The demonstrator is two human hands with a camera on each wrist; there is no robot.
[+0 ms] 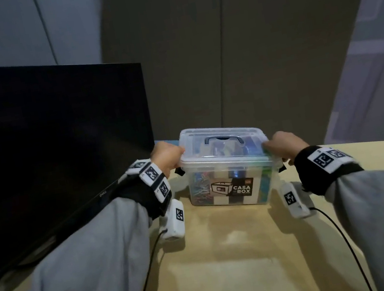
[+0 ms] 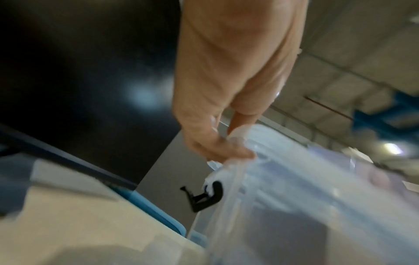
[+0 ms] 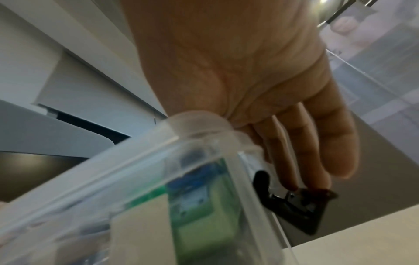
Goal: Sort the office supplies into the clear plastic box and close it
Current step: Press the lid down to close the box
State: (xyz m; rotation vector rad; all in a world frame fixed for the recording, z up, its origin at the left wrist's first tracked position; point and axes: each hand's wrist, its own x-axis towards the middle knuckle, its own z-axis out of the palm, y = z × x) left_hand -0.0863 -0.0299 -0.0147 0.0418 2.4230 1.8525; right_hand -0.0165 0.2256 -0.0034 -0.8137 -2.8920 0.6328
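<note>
Between both hands point(image 1: 167, 158) point(image 1: 283, 145), clear plastic box point(image 1: 229, 179) (rounded lid)

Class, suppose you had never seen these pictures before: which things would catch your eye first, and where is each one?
First, the clear plastic box in the middle of the pale desk, lid on, colourful supplies showing through its walls. The left hand and the right hand grip its two ends, near the black latches that hang open. A big dark monitor fills the left side.
</note>
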